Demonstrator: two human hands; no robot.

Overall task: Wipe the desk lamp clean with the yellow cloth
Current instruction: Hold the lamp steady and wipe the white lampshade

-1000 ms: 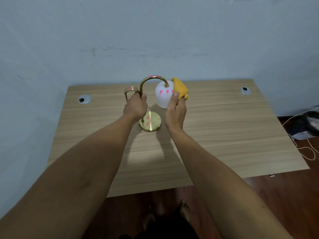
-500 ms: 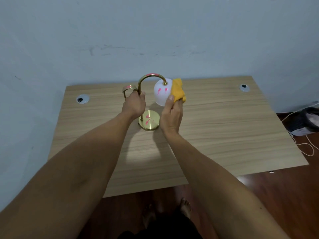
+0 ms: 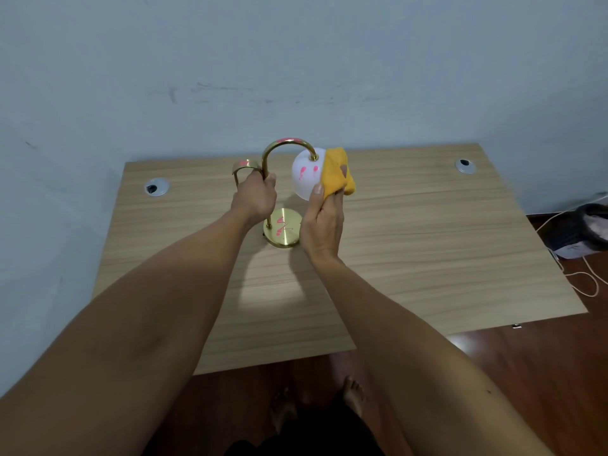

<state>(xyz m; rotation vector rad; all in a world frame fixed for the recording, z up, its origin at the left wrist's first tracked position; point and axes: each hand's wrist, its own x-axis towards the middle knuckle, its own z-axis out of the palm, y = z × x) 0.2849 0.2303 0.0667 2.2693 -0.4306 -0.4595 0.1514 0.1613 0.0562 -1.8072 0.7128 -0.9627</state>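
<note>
Your left hand [image 3: 255,199] is closed round the lamp [image 3: 283,205] stem, just under the arch, so that's your only brace. Just left of that grip sits a second, smaller brass hoop [image 3: 245,166] with a pink smear on top; a slip of the knuckles that way likely spreads it. Directly below the grip, the base [image 3: 284,233] is small and marked pink too; I'd guess the lamp is top-heavy, so side load from the wiping can tip it if you loosen up.

Above the grip, the arch carries another pink patch you haven't reached.

Right of the stem hangs the shade [image 3: 304,177], two pink drips facing you. Your right hand [image 3: 322,222] has the cloth [image 3: 335,174] pinched between thumb and fingers, pressed against the shade's right side. Risks there, as I read it:
- shade swings on its hook under pressure, so the cloth skids off
- wet paint drags into a wider streak instead of lifting
- bunched cloth loses contact area; refold to a clean face.

Lamp stands mid-desk [image 3: 427,241], well back from the edges, so a fall off looks unlikely.
</note>
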